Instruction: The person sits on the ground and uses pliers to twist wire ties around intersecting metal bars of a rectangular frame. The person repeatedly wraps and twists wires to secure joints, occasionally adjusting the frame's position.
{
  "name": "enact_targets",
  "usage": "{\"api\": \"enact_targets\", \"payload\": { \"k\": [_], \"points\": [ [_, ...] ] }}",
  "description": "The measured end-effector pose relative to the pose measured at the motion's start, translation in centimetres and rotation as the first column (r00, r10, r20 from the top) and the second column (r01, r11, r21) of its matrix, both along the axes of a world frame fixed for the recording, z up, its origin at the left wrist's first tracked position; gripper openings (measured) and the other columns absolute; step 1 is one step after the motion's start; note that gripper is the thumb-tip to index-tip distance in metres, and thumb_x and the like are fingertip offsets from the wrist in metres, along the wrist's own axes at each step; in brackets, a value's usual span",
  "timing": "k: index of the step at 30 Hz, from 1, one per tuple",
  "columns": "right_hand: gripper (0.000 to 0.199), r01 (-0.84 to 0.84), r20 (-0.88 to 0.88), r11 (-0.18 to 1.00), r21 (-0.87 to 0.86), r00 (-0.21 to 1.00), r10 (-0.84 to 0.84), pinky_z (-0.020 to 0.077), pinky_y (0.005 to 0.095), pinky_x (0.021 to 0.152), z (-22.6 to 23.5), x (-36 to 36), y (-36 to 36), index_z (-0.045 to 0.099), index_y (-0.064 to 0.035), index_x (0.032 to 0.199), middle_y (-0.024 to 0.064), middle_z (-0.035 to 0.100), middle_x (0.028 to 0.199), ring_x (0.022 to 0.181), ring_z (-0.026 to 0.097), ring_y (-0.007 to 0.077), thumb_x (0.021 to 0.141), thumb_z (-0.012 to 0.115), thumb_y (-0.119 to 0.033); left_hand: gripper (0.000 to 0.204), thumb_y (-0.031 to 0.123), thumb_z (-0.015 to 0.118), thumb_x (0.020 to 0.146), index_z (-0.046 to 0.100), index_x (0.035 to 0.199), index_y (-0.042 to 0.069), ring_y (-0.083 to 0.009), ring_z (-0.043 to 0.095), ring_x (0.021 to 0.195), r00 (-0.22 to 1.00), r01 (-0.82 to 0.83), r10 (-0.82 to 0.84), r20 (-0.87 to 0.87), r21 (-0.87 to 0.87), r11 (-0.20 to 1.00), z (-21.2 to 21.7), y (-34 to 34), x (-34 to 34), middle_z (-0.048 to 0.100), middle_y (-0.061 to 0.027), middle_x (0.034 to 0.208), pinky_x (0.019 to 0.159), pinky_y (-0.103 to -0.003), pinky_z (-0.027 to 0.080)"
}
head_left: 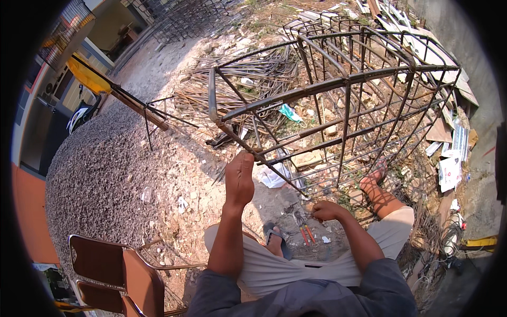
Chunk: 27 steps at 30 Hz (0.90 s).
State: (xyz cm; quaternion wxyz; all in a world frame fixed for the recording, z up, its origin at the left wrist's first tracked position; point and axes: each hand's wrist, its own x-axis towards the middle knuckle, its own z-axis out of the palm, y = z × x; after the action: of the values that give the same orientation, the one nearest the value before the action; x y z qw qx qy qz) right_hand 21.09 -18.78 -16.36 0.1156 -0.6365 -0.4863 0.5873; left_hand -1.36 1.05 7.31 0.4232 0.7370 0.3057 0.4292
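1. Rebar cage (346, 116) spans the rubble-strewn ground (182, 185) ahead of the person and reaches away to the right, its near end in front of the knees. The step in hand looks like steadying that end for work on its joints.
2. Loose steel rods (237, 98) lie heaped to the left, beyond the cage's near end.
3. Brown chair (142, 280) stands on the person's left, well apart from the cage.
4. Left hand (240, 177) is clenched around the cage's near end, seemingly bracing it.
5. Right hand (325, 210) hangs near the cage's lower tip, fingers curled; they are too small and shaded to tell whether they pinch anything.
6. Red-handled pincers (307, 234) lie on the ground near the right hand. The next move probably calls for a firm left grip while the right hand works a joint or takes up this tool.
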Motion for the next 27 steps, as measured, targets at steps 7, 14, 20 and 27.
{"api": "enact_targets", "payload": {
  "k": [7, 14, 20, 27],
  "points": [
    [0.019, 0.334, -0.4, 0.938, 0.091, 0.875, -0.272, 0.0474, 0.0272, 0.058, 9.9, -2.7, -1.5, 0.071, -0.0018, 0.108, 0.0043, 0.068, 0.077, 0.064, 0.061, 0.0089, 0.094, 0.06, -0.009, 0.066, 0.056, 0.043, 0.107, 0.07, 0.083, 0.001, -0.0064, 0.038, 0.049, 1.0, 0.024, -0.022, 0.018, -0.186, 0.982, -0.1, 1.5, -0.2, 0.042, 0.0049, 0.051, 0.048, -0.029, 0.03],
    [0.019, 0.471, -0.34, 0.809, 0.351, 0.87, -0.358, 0.0514, 0.0287, 0.067, 15.1, -3.8, -1.4, 0.068, 0.001, 0.105, 0.0054, 0.068, 0.081, 0.073, 0.065, 0.0111, 0.092, 0.059, -0.009, 0.047, 0.047, 0.066, 0.1, 0.069, 0.081, 0.004, -0.0021, 0.038, 0.049, 0.972, 0.146, -0.072, 0.224, -0.332, 0.932, -0.2, 2.2, 0.0, 0.045, 0.0073, 0.054, 0.047, -0.024, 0.027],
    [0.018, 0.587, -0.358, 0.589, 0.555, 0.808, -0.468, 0.0489, 0.0273, 0.067, 17.6, -6.7, -0.5, 0.067, -0.0006, 0.107, 0.0018, 0.066, 0.082, 0.073, 0.061, 0.0081, 0.098, 0.061, -0.014, 0.041, 0.041, 0.07, 0.098, 0.072, 0.087, 0.002, -0.0019, 0.04, 0.051, 0.961, 0.148, -0.062, 0.268, -0.313, 0.938, -0.1, 1.9, 0.2, 0.051, 0.0066, 0.059, 0.048, -0.023, 0.029],
    [0.021, 0.685, -0.472, 0.443, 0.578, 0.724, -0.503, 0.0436, 0.0236, 0.061, 18.3, -10.0, -0.5, 0.069, -0.0013, 0.111, -0.0007, 0.062, 0.078, 0.068, 0.054, 0.0047, 0.102, 0.064, -0.019, 0.034, 0.032, 0.064, 0.104, 0.072, 0.093, 0.0, -0.0018, 0.037, 0.053, 0.933, 0.246, -0.164, 0.32, -0.234, 0.941, 0.7, 2.3, -0.6, 0.046, 0.0079, 0.059, 0.048, -0.023, 0.028]
  ]
}}
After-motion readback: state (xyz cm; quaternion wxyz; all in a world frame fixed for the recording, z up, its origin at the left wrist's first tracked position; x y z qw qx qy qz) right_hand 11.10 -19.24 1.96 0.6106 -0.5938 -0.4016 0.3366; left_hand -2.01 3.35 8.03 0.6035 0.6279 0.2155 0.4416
